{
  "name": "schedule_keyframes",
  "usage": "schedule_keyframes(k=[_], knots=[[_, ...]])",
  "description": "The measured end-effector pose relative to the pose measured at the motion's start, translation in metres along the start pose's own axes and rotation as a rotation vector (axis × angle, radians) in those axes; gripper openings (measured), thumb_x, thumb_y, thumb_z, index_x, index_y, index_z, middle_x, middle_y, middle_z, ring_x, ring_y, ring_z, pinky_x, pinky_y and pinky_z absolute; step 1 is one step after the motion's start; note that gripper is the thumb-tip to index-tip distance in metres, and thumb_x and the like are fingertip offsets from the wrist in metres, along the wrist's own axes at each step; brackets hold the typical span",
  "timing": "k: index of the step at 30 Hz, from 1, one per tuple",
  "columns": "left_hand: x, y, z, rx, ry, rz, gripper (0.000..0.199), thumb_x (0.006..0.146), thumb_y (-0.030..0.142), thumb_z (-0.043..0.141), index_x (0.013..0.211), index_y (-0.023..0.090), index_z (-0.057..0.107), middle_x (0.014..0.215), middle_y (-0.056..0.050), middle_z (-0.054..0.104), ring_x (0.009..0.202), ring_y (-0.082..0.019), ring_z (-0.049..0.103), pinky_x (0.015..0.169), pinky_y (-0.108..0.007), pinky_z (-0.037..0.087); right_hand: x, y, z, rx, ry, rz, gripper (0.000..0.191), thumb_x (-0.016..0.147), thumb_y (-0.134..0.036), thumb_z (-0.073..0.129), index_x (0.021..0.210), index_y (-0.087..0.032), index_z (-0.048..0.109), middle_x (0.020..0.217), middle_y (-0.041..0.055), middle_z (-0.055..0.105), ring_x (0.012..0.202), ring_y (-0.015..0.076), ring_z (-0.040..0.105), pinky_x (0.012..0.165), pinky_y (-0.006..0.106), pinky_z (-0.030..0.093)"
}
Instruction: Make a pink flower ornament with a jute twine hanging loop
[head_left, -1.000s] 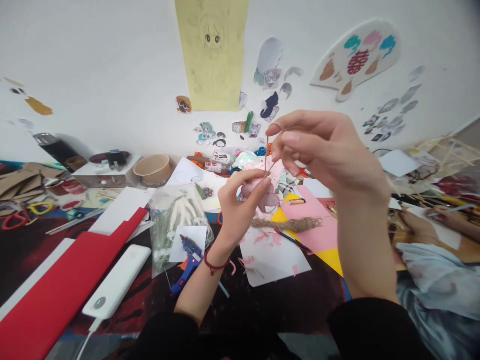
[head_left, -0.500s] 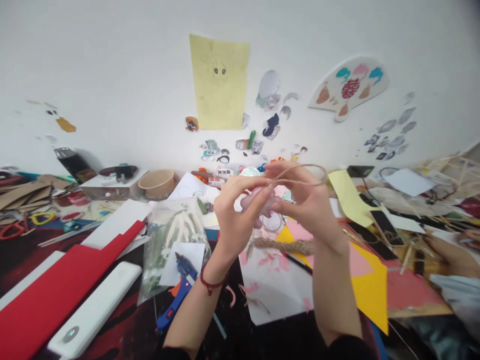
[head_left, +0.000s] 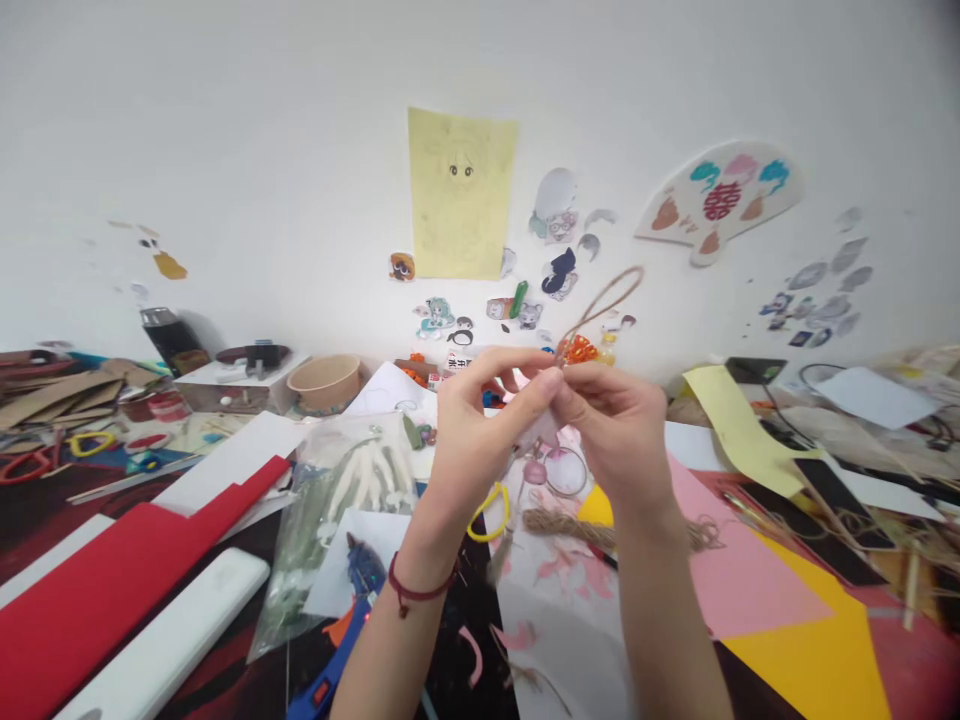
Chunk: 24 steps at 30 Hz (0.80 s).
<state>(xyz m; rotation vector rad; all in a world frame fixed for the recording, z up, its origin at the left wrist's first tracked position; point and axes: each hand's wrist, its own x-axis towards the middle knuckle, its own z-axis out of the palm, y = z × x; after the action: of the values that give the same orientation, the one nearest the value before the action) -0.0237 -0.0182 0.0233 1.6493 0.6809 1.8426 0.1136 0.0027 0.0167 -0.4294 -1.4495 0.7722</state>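
Observation:
My left hand (head_left: 484, 425) and my right hand (head_left: 615, 430) meet in front of me, thumbs and fingertips pinched together. Between them they hold the base of a brown cord loop (head_left: 604, 300), which stands up above the fingers. Pale pink material hangs under the fingertips, mostly hidden by them, with a round pink ball (head_left: 534, 472) below it. Beside the ball is a thin ring (head_left: 565, 471). A twisted bundle of twine (head_left: 555, 522) lies beneath on white paper (head_left: 562, 630) with pink scraps.
Left are a blue glue gun (head_left: 337, 660), a clear plastic bag (head_left: 300, 560), a long white case (head_left: 172, 640), red card (head_left: 135, 570) and a tan bowl (head_left: 325, 382). Pink paper (head_left: 750, 570) and yellow paper (head_left: 817, 650) lie right. Yellow-handled scissors (head_left: 489, 512) are near my left wrist.
The cord loop has swung from lying sideways to standing up. My hands have drawn closer together around its base, and the pink ball now hangs lower. The person's hand at right has left view.

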Motion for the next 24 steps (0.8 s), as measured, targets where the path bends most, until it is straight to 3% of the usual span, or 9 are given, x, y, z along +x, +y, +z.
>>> schedule_keyframes(k=[6, 12, 16, 24], knots=[[-0.001, 0.017, -0.011, 0.247, 0.120, 0.243, 0.016, 0.094, 0.038, 0.068, 0.095, 0.024, 0.076, 0.091, -0.001, 0.075, 0.081, -0.015, 0.062, 0.075, -0.033, 0.047, -0.004, 0.000, 0.009, -0.141, 0.047, -0.101, 0.008, 0.081, -0.022, 0.082, 0.088, -0.025, 0.081, 0.081, -0.0013, 0.077, 0.072, 0.0127, 0.070, 0.067, 0.024, 0.057], [-0.008, 0.027, -0.022, 0.529, 0.245, 0.432, 0.016, 0.090, 0.036, 0.073, 0.081, 0.024, 0.070, 0.078, 0.002, 0.071, 0.072, -0.015, 0.057, 0.072, -0.035, 0.041, -0.012, -0.003, 0.019, -0.307, -0.032, -0.251, 0.009, 0.084, -0.016, 0.078, 0.088, -0.024, 0.078, 0.079, -0.0033, 0.076, 0.071, 0.0107, 0.069, 0.072, 0.025, 0.056], [-0.010, 0.028, -0.023, 0.588, 0.303, 0.437, 0.023, 0.092, 0.034, 0.070, 0.072, 0.024, 0.063, 0.072, 0.003, 0.068, 0.069, -0.015, 0.055, 0.074, -0.037, 0.040, -0.015, -0.004, 0.026, -0.330, -0.115, -0.280, 0.010, 0.085, -0.013, 0.076, 0.088, -0.022, 0.076, 0.078, -0.0042, 0.076, 0.070, 0.0088, 0.069, 0.071, 0.022, 0.057], [-0.007, 0.028, -0.024, 0.474, 0.249, 0.355, 0.021, 0.089, 0.023, 0.072, 0.071, 0.024, 0.062, 0.071, 0.005, 0.068, 0.067, -0.011, 0.057, 0.067, -0.032, 0.043, -0.019, 0.001, 0.035, -0.297, -0.150, -0.185, 0.015, 0.081, -0.012, 0.079, 0.092, -0.021, 0.075, 0.078, -0.0048, 0.075, 0.068, 0.0086, 0.067, 0.070, 0.022, 0.057]])
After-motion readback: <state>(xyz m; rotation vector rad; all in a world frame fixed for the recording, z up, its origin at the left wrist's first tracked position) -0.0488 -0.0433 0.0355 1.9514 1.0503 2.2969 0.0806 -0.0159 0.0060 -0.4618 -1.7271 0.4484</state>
